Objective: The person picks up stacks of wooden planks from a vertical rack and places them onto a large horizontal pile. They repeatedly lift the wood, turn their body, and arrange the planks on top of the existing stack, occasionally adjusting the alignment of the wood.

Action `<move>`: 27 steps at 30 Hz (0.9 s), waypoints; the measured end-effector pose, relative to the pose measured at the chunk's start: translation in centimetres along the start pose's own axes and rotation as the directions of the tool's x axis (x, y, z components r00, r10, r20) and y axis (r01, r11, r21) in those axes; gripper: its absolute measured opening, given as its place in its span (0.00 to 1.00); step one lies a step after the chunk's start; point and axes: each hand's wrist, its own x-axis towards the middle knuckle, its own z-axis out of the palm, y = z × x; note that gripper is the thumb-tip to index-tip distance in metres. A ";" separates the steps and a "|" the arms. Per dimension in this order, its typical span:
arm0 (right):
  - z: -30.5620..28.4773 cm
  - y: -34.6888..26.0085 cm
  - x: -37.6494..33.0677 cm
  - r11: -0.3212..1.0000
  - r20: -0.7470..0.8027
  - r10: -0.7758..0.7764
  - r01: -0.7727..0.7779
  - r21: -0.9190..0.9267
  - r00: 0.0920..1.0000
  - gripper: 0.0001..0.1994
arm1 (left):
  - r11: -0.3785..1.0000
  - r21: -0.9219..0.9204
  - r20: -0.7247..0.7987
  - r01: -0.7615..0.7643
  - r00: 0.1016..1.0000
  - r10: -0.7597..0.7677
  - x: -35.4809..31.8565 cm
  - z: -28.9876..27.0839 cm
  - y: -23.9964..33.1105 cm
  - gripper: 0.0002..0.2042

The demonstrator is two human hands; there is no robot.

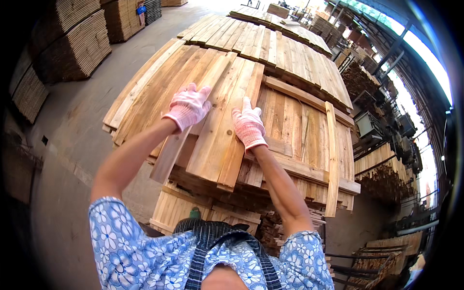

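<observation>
Both my hands wear pink-and-white knit gloves and rest on wooden planks laid side by side on a stack. My left hand [190, 107] lies with parted, slightly bent fingers on a narrow plank [169, 157], which sits a little apart from the wider plank [211, 145] to its right. Fingers spread, my right hand [249, 123] presses on the knotty plank [233, 153] at the right end of this row. My palms and the undersides of my fingers are hidden.
Right of the row, crosswise battens [299, 166] lie over a lower layer of boards, with a loose slat [332, 159] across them. More plank rows [290, 55] extend behind. Tall timber stacks [75, 46] stand at the far left, and a metal-framed machine [369, 126] at the right.
</observation>
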 end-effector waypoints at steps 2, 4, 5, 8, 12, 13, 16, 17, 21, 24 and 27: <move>-0.6 -1.9 -1.4 0.999 0.065 0.030 -0.031 0.025 0.997 0.34 | 1.000 -0.016 -0.013 0.014 1.000 -0.014 -0.1 0.0 0.0 0.28; -1.1 -1.6 -1.2 1.000 0.113 -0.003 0.001 0.015 0.994 0.36 | 0.998 -0.065 -0.008 -0.004 1.000 0.003 0.1 0.0 -0.1 0.28; -1.8 -1.4 -1.3 1.000 0.133 -0.021 0.020 0.015 0.991 0.37 | 0.995 -0.100 0.005 0.003 1.000 -0.002 0.6 0.0 -0.6 0.28; -5.4 3.0 0.2 0.975 0.285 -0.222 0.210 0.071 0.933 0.39 | 0.967 -0.253 -0.058 -0.034 0.998 0.020 1.7 0.1 1.5 0.28; -14.1 7.7 -1.9 0.970 -0.085 -0.158 0.138 -0.202 0.984 0.31 | 0.839 -0.543 0.043 -0.040 0.996 0.075 -0.3 -4.7 7.8 0.25; -16.1 13.5 -2.1 0.913 -0.259 -0.256 0.146 -0.380 0.931 0.30 | 0.764 -0.645 0.124 -0.026 0.983 0.138 -1.1 -6.4 10.9 0.24; -19.4 19.2 -4.9 0.790 -0.221 0.163 -0.261 -0.554 0.962 0.36 | 0.738 -0.635 -0.095 -0.228 0.971 0.218 -0.5 -4.6 14.0 0.22; -18.1 23.4 -5.6 0.692 -0.274 0.206 -0.338 -0.638 0.939 0.37 | 0.721 -0.656 -0.040 -0.223 0.964 0.262 0.3 -4.5 16.0 0.22; -16.9 25.2 -5.2 0.813 -0.239 0.253 -0.340 -0.472 0.937 0.38 | 0.959 0.169 0.020 -0.226 0.974 0.225 4.7 2.0 18.8 0.24; -16.9 25.7 -4.8 0.824 -0.223 0.277 -0.350 -0.445 0.935 0.37 | 0.979 0.127 -0.042 -0.162 0.985 0.169 5.6 3.7 18.5 0.21; -17.0 26.2 -4.9 0.864 -0.238 0.228 -0.308 -0.398 0.944 0.35 | 0.979 0.109 -0.074 -0.173 0.981 0.181 5.5 3.5 18.2 0.21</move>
